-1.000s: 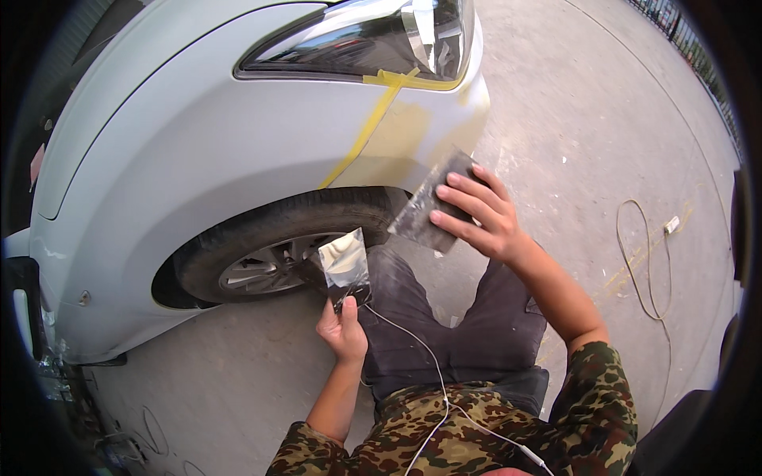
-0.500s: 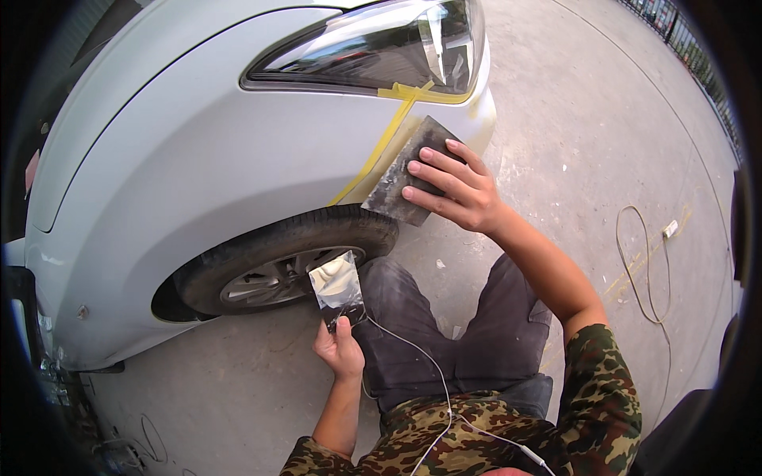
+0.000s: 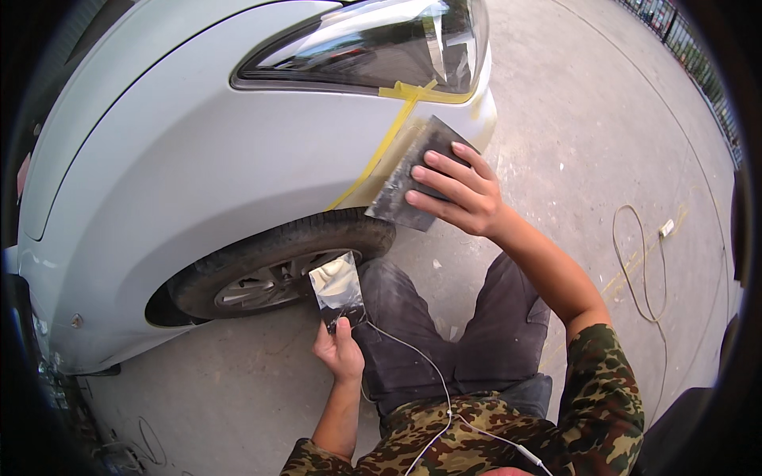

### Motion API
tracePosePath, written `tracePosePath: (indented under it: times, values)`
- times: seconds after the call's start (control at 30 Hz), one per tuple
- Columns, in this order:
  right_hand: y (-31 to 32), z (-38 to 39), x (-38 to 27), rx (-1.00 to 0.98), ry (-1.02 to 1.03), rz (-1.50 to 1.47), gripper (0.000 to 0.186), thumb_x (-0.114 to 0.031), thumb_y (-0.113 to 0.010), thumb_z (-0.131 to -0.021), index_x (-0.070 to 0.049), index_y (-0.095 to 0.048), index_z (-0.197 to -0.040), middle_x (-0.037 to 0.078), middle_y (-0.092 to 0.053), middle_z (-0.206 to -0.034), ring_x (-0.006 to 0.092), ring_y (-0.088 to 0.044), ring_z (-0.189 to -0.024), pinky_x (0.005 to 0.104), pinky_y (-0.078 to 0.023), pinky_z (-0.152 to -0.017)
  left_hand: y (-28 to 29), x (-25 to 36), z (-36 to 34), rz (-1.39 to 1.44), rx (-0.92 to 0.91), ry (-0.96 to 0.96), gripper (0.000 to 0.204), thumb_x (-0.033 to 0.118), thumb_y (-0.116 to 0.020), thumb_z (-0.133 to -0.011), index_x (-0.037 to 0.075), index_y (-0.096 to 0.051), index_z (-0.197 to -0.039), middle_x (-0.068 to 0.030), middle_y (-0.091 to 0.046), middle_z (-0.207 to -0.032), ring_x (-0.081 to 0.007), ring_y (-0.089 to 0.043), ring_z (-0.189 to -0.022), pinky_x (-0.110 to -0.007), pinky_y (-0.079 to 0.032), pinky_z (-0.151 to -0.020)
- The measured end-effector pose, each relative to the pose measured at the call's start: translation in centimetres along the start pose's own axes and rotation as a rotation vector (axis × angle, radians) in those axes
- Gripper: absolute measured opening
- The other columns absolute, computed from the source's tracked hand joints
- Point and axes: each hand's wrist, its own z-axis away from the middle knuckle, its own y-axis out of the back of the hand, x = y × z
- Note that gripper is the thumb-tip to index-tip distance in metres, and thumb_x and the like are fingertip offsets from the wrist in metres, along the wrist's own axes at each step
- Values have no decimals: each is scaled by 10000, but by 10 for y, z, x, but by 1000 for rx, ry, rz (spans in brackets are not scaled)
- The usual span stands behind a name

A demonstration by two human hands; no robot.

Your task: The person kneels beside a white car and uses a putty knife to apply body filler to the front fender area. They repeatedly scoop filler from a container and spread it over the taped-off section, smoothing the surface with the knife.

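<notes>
My right hand (image 3: pixel 464 192) grips a wide dark spreader (image 3: pixel 397 189), its fingers lying along the upper face and its thumb hidden behind. The blade's far-left edge lies at the white car's front bumper corner, over a cream-coloured patch beside a strip of yellow masking tape (image 3: pixel 379 155). Whether the whole edge touches the panel I cannot tell. Lower down, near the wheel, my left hand (image 3: pixel 341 353) holds a putty knife (image 3: pixel 337 289) upright by its dark lower end, thumb on top. Pale cream filler is smeared over its broad, shiny blade.
Above the tape is the headlight (image 3: pixel 357 55), with more tape along its lower edge. The front tyre (image 3: pixel 286 242) sits just beyond my left hand. A thin white cable (image 3: pixel 413 341) crosses my lap. On the concrete at right lies a looped cord (image 3: pixel 619 262).
The spreader and my right hand have shifted very slightly right and down. My left hand keeps its place. The car's fender and wheel appear slightly further left in the view.
</notes>
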Motion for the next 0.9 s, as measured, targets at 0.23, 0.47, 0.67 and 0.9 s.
tracePosePath:
  times: [0.23, 0.47, 0.67, 0.9]
  values:
    - [-6, -1, -2, -29, -38, -14, 343, -150, -626, -884, -194, -751, -1200, 39, -665, -1297, 233, -602, -1265, 473, -420, -1137, 4, 4, 13, -19, 27, -13, 308, 111, -605, -1022, -109, -627, -1236, -98, -680, -1149, -151, -630, -1021, -300, -505, -922]
    - [2, -6, -5, 1, -36, 2, 363, -215, -646, -879, -302, -737, -1220, 38, -646, -1349, 297, -582, -1287, 502, -404, -1144, 3, 4, 9, -55, 32, 1, 306, 118, -611, -1017, -100, -638, -1230, -79, -691, -1122, -135, -626, -1002, -287, -501, -898]
    - [-32, -14, 16, 48, -10, 16, 343, -223, -673, -872, -302, -741, -1199, 45, -656, -1329, 342, -585, -1285, 526, -407, -1133, -6, 5, -4, -142, 60, -29, 299, 118, -617, -1008, -96, -651, -1214, -54, -696, -1095, -121, -612, -981, -279, -483, -894]
    - [-25, -17, 12, 69, -2, 7, 345, -272, -656, -888, -360, -733, -1212, 1, -627, -1379, 315, -560, -1313, 544, -373, -1153, 7, 5, -16, -103, 61, 9, 314, 110, -617, -1006, -102, -642, -1236, -58, -693, -1126, -119, -609, -1004, -278, -474, -920]
